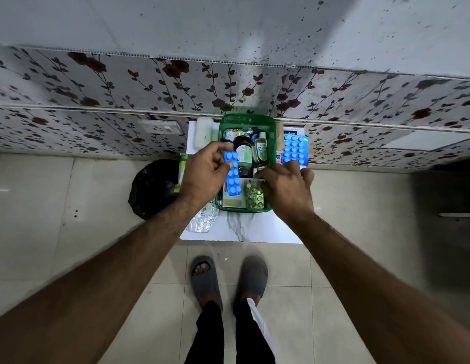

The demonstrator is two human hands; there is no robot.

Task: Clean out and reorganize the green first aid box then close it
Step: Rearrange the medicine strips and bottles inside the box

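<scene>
The green first aid box (228, 124) stands open on a small white table (244, 229) against the wall. Inside it are a dark brown bottle (243, 156), a clear bottle (259, 151) and a green-yellow pill strip (253, 197). My left hand (202, 172) grips a narrow blue blister strip (232, 177) over the box's left half. At the box's right edge, my right hand (285, 185) holds a wide blue blister sheet (295, 149) by its lower edge, tilted upright.
A black plastic bag (152, 187) sits on the floor left of the table. A silver foil strip (203, 220) lies on the table's front left, a white roll (203, 132) at its back left. My slippered feet (228, 277) stand on the tiled floor.
</scene>
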